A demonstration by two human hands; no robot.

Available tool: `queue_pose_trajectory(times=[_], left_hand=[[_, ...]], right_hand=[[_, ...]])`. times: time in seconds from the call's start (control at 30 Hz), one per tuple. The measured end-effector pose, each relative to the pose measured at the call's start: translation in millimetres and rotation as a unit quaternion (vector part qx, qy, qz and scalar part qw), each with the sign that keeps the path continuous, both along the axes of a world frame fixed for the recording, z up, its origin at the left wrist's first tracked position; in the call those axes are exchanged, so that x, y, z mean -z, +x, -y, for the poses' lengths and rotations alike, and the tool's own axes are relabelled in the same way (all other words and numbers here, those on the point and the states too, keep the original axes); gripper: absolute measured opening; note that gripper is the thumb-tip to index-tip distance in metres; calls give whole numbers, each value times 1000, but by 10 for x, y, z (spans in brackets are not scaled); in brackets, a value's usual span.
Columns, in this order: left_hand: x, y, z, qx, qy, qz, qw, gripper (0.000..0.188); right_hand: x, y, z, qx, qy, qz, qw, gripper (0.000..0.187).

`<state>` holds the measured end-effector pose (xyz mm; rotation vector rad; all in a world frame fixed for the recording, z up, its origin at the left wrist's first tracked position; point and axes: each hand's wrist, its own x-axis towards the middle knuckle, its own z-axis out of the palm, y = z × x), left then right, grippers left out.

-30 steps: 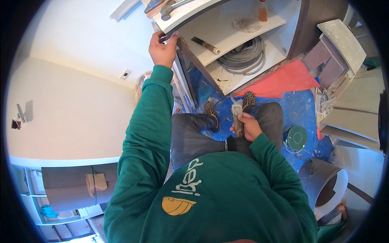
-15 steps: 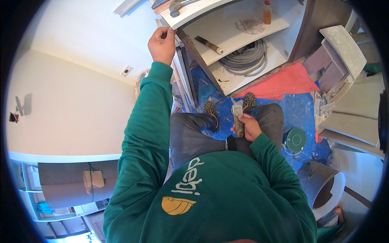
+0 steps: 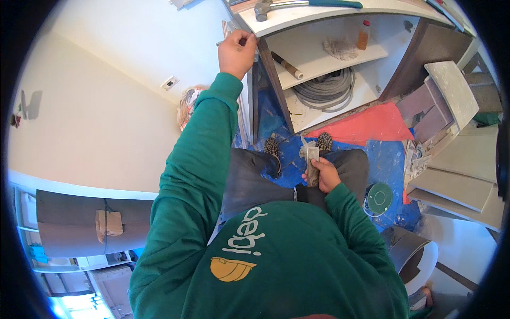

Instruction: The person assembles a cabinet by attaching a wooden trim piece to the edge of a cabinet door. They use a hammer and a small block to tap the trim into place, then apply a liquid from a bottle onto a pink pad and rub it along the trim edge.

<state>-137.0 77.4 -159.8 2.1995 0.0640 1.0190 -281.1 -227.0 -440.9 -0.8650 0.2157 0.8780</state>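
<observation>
My left hand (image 3: 237, 52) is raised to the near left corner of the white cabinet top (image 3: 297, 17). Its fingers are curled and pinched against the corner; what lies between them, if anything, is hidden. Low between my knees, my right hand (image 3: 325, 174) is wrapped round a worn block-like tool (image 3: 312, 169), pale on its upper face and brown below. Its exact kind is unclear. On the cabinet top lies a hammer (image 3: 297, 5) with a dark teal handle. Inside the open cabinet are a coiled grey hose (image 3: 325, 90) and a brown stick-like tool (image 3: 287, 66).
A bottle of amber liquid (image 3: 363, 35) stands on the cabinet shelf. Red sheeting (image 3: 366, 123) and blue sheeting (image 3: 385, 159) cover the floor. A green-lidded bucket (image 3: 379, 197) is by my right knee. Loose boards (image 3: 451, 90) lean at right, near a rolled sheet (image 3: 411, 260).
The view has shifted, showing more of the cabinet top and hammer. My left hand stays at the corner; my right hand still grips the block-like tool, now turned slightly with its pale face more visible.
</observation>
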Motion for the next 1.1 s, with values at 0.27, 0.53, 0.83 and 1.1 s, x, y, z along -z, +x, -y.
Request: queue_pose_trajectory(times=[0.27, 0.53, 0.83, 1.1], left_hand=[[253, -77, -33, 16, -28, -71, 997, 27], [457, -85, -14, -14, 11, -106, 994, 34], [494, -120, 87, -51, 63, -146, 986, 35], [357, -95, 125, -44, -26, 0, 999, 29]], right_hand=[[13, -3, 27, -5, -14, -7, 1000, 18], [7, -18, -8, -7, -25, -18, 1000, 19], [23, -14, -3, -17, -24, -10, 1000, 20], [-34, -22, 17, -25, -32, -7, 999, 18]])
